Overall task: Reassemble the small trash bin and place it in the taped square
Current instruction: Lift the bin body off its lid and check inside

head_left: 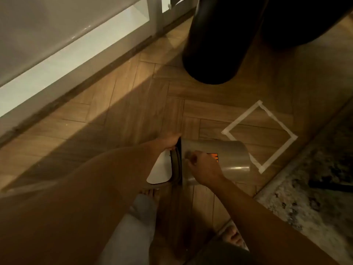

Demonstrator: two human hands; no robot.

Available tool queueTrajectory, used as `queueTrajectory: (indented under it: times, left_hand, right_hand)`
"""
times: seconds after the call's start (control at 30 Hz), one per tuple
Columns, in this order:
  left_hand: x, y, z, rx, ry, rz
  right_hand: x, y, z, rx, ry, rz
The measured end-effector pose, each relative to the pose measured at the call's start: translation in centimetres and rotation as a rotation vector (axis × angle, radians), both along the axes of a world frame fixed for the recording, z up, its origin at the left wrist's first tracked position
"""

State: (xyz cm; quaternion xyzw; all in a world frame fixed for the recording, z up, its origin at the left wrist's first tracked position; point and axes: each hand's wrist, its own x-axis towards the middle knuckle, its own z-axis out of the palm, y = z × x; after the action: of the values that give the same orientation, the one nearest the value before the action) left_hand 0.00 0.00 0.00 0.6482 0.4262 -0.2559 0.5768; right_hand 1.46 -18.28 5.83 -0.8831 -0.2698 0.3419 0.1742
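A small metal trash bin [231,157] lies on its side on the wooden floor, its base toward the taped square [259,134] and overlapping the square's near corner. An orange label shows on its side. At its mouth on the left sit a dark rim ring [176,167] and a white lid or liner [160,171]. My left hand [170,141] grips the far edge of the bin's mouth. My right hand [204,169] rests closed on the bin's upper side near the mouth. What its fingers hold is hidden.
A tall black cylinder [215,46] stands on the floor beyond the bin, with another dark object [305,20] to its right. A white cabinet [57,44] runs along the left. A patterned rug [309,192] lies at the right. My feet [145,203] are below the bin.
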Motion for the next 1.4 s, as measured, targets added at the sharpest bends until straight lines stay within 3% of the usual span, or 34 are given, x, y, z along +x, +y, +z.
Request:
queueTrajectory:
  times: [0.17, 0.3, 0.63, 1.03, 1.2, 1.4]
  left_hand:
    - [0.5, -0.3, -0.6, 0.082, -0.033, -0.107]
    - [0.7, -0.6, -0.9, 0.147, -0.023, -0.143]
    - [1.6, -0.8, 1.0, 0.068, -0.054, -0.222]
    - [3.9, -5.4, 7.2, 0.103, -0.204, -0.290]
    - [3.2, -6.1, 8.4, 0.087, -0.227, -0.228]
    - [1.7, -5.7, 9.7, 0.123, -0.166, -0.304]
  right_hand:
    - [-0.2, 1.0, -1.6, -0.006, -0.068, -0.047]
    - [-0.6, 1.7, -1.9, -0.020, -0.199, 0.049]
    - [0.7, 0.0, 0.9, -0.096, -0.150, 0.038]
    - [5.1, -9.4, 7.5, 0.060, -0.190, -0.430]
    - [4.6, -12.3, 8.2, 0.117, -0.094, -0.604]
    - [4.3, -13.9, 8.8, 0.298, 0.157, -0.901]
